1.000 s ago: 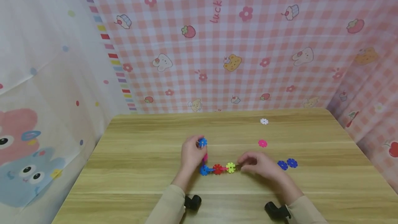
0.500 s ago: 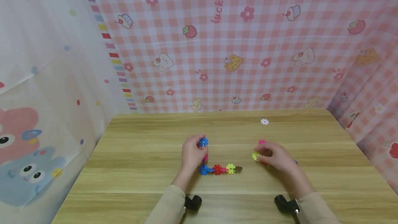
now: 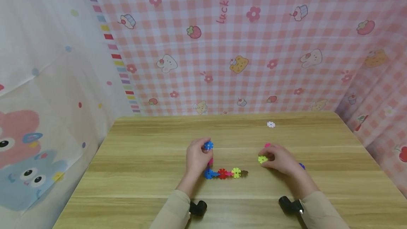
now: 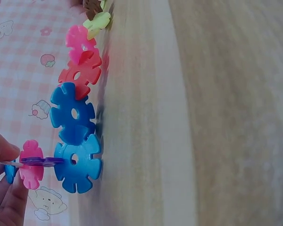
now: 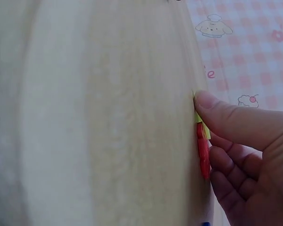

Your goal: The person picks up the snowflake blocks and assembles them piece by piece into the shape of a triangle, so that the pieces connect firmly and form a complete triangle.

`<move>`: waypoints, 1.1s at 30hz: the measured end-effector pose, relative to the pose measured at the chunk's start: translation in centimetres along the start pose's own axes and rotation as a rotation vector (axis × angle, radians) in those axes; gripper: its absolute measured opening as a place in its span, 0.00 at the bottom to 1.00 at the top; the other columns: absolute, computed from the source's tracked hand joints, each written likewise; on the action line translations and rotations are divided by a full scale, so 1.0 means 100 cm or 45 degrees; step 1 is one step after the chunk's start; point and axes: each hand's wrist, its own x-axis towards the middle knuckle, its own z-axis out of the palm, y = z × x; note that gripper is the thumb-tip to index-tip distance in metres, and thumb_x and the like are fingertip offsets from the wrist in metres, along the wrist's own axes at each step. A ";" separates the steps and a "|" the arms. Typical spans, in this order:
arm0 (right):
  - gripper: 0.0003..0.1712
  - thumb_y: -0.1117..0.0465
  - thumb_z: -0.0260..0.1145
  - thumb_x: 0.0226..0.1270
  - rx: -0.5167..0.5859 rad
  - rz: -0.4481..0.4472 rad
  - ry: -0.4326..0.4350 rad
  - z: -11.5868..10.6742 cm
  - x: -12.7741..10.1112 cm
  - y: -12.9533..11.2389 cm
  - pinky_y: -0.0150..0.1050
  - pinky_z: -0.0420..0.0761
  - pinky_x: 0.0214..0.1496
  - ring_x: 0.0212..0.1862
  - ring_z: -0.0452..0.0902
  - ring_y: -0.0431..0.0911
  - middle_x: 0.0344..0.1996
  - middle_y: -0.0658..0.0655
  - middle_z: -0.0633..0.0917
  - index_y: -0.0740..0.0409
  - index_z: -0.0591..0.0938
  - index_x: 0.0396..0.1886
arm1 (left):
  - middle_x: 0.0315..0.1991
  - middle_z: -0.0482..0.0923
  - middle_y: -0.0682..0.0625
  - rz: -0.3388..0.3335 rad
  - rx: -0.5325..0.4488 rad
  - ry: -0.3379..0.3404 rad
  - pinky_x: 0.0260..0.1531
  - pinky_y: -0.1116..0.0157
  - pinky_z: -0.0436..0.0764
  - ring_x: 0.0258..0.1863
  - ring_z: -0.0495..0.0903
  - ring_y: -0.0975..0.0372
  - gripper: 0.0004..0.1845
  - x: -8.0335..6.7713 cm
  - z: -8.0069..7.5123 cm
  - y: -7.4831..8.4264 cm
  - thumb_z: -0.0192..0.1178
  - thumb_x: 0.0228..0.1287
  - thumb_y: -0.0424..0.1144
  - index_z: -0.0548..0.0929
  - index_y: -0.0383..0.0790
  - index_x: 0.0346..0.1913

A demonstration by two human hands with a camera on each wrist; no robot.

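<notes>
My left hand (image 3: 198, 154) grips the upper end of an L-shaped chain of slotted plastic snowflake discs, near a light blue disc (image 3: 208, 145). In the left wrist view, a pink disc (image 4: 31, 178) and a purple disc (image 4: 42, 161) join it to the blue corner disc (image 4: 80, 175). From there the chain runs right through a red disc (image 3: 222, 174) and a yellow-green disc (image 3: 236, 173) to a brown disc (image 3: 244, 173). My right hand (image 3: 281, 160) pinches a loose yellow disc (image 3: 262, 159) low over the table. A red disc (image 5: 203, 153) lies against it, partly hidden by my fingers.
A pink disc (image 3: 268, 145) shows just behind my right hand. Dark blue discs lie right of it, mostly covered; one blue edge (image 3: 302, 166) shows. A white disc (image 3: 271, 124) lies near the wooden table's (image 3: 152, 133) back edge, before a checked curtain (image 3: 197, 52).
My right hand has left the brown end of the chain and moved right to the loose yellow disc, covering most of the dark blue ones. The left hand stays put.
</notes>
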 end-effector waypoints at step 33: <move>0.17 0.57 0.68 0.69 0.662 0.183 -0.168 0.033 0.065 -0.081 0.42 0.80 0.52 0.45 0.81 0.47 0.45 0.58 0.86 0.62 0.85 0.51 | 0.41 0.83 0.44 0.030 -0.009 0.022 0.29 0.70 0.81 0.29 0.79 0.62 0.20 -0.001 0.003 0.002 0.71 0.49 0.25 0.87 0.34 0.49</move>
